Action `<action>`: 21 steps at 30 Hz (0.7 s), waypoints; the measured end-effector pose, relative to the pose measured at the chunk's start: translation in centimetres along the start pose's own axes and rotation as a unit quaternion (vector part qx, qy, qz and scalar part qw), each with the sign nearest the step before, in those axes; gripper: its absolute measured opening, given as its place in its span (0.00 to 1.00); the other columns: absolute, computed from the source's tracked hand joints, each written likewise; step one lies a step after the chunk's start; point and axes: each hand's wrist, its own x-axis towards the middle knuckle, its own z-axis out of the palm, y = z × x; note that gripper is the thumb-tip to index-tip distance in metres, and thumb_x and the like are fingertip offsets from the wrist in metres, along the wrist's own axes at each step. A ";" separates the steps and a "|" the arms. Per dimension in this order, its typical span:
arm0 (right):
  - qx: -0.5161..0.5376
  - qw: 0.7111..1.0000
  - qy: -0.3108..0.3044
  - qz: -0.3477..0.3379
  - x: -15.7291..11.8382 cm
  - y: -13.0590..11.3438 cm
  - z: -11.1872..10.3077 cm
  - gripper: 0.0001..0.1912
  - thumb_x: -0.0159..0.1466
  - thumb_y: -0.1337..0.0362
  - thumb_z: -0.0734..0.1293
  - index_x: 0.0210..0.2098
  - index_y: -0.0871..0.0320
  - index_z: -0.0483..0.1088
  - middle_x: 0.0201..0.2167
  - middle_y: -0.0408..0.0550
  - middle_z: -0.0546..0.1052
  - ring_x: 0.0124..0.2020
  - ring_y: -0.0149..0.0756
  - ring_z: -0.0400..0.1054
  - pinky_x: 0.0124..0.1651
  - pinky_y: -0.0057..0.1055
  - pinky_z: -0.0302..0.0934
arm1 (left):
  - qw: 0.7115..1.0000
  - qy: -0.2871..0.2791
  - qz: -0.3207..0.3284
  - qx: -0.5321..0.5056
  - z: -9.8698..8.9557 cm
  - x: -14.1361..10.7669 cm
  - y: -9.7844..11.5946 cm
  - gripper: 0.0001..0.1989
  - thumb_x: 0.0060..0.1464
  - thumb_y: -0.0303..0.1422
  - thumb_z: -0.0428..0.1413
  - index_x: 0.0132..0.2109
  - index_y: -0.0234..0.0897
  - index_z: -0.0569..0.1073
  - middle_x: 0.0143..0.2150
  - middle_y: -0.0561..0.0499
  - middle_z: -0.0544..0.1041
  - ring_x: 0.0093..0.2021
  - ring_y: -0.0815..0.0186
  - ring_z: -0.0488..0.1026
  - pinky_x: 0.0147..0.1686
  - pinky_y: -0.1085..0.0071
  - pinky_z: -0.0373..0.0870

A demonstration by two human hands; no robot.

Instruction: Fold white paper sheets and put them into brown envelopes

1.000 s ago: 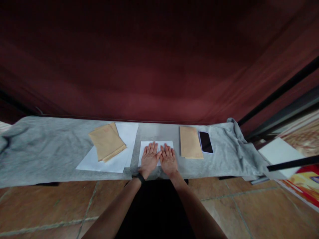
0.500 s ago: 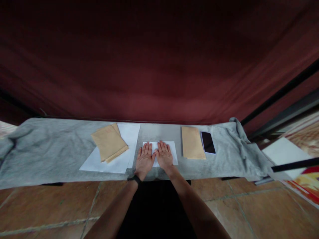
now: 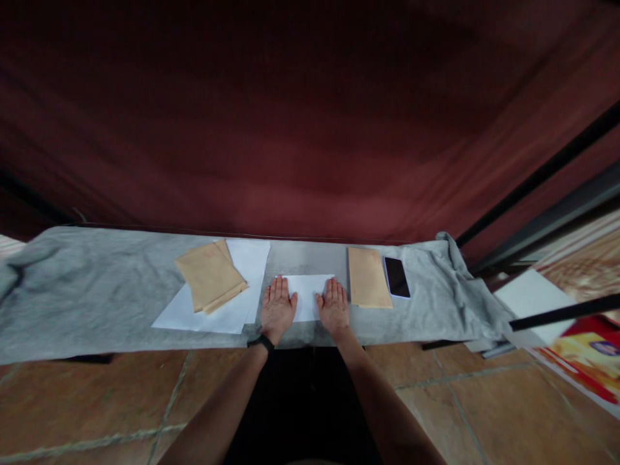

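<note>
A folded white sheet of paper (image 3: 306, 298) lies flat on the grey cloth in front of me. My left hand (image 3: 278, 307) rests palm down on its left end, fingers stretched forward and a dark band on the wrist. At its right end my right hand (image 3: 334, 307) presses down in the same way, fingers straight. Left of my hands, brown envelopes (image 3: 210, 274) lie on top of larger white sheets (image 3: 256, 265). To the right is another pile of brown envelopes (image 3: 369, 278).
A phone (image 3: 397, 278) with a dark screen lies beside the right envelopes. The grey cloth (image 3: 106, 284) covers a long narrow surface, with a dark red panel (image 3: 300, 161) behind it. Black bars and a red-and-yellow package (image 3: 588, 355) are at the right. Tiled floor (image 3: 130, 400) shows below.
My hands have moved apart, from close together over the middle of the folded paper to its two ends. More of the paper shows between them. The view has shifted slightly.
</note>
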 end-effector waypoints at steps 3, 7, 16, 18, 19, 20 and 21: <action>0.000 1.000 0.009 0.007 -0.8 0.3 -0.3 0.33 0.73 0.55 0.53 0.68 0.73 0.52 0.68 0.71 0.57 0.69 0.53 0.53 0.67 0.52 0.50 | 1.000 0.011 -0.004 -0.003 0.0 0.0 0.0 0.32 0.65 0.39 0.41 0.69 0.24 0.56 0.71 0.35 0.56 0.72 0.52 0.49 0.69 0.52 0.47; -0.001 0.999 0.049 -0.009 -2.8 0.6 -0.9 0.31 0.73 0.56 0.53 0.69 0.72 0.52 0.67 0.70 0.58 0.68 0.53 0.54 0.66 0.52 0.51 | 1.000 0.025 -0.004 -0.007 -0.2 0.0 -0.3 0.30 0.65 0.37 0.41 0.69 0.26 0.57 0.71 0.36 0.58 0.72 0.52 0.51 0.68 0.52 0.48; 0.013 0.995 0.006 -0.099 -8.7 -0.5 -3.6 0.25 0.73 0.60 0.56 0.68 0.58 0.57 0.68 0.54 0.61 0.69 0.45 0.54 0.69 0.46 0.48 | 0.986 -0.107 0.125 0.033 -3.0 4.5 -0.3 0.30 0.57 0.20 0.44 0.67 0.29 0.61 0.67 0.37 0.64 0.67 0.56 0.60 0.67 0.56 0.52; 0.018 0.995 0.004 -0.094 -9.0 -0.6 -3.9 0.25 0.73 0.61 0.57 0.68 0.59 0.58 0.67 0.54 0.62 0.68 0.45 0.54 0.69 0.46 0.49 | 0.983 -0.129 0.126 0.026 -3.7 5.8 -0.1 0.27 0.56 0.21 0.46 0.63 0.31 0.67 0.64 0.36 0.68 0.63 0.56 0.65 0.64 0.57 0.56; 0.020 0.995 0.004 -0.093 -9.0 -0.6 -4.1 0.25 0.72 0.61 0.57 0.67 0.59 0.58 0.67 0.54 0.62 0.68 0.44 0.54 0.69 0.46 0.50 | 0.983 -0.134 0.125 0.019 -4.0 6.2 0.0 0.25 0.56 0.22 0.48 0.60 0.32 0.69 0.62 0.36 0.70 0.61 0.55 0.67 0.63 0.57 0.58; 0.023 0.996 0.005 -0.092 -9.0 -0.5 -4.1 0.25 0.72 0.61 0.57 0.67 0.59 0.59 0.67 0.54 0.63 0.68 0.44 0.54 0.68 0.46 0.50 | 0.982 -0.140 0.122 0.011 -4.4 6.6 0.0 0.22 0.56 0.23 0.49 0.58 0.32 0.71 0.60 0.36 0.71 0.60 0.54 0.68 0.62 0.58 0.59; 0.026 0.996 0.006 -0.091 -9.0 -0.5 -4.1 0.25 0.72 0.61 0.58 0.67 0.59 0.59 0.67 0.54 0.63 0.68 0.44 0.54 0.68 0.46 0.51 | 0.982 -0.146 0.116 0.000 -4.6 7.0 0.0 0.20 0.55 0.24 0.51 0.55 0.33 0.73 0.59 0.36 0.73 0.59 0.54 0.68 0.61 0.58 0.59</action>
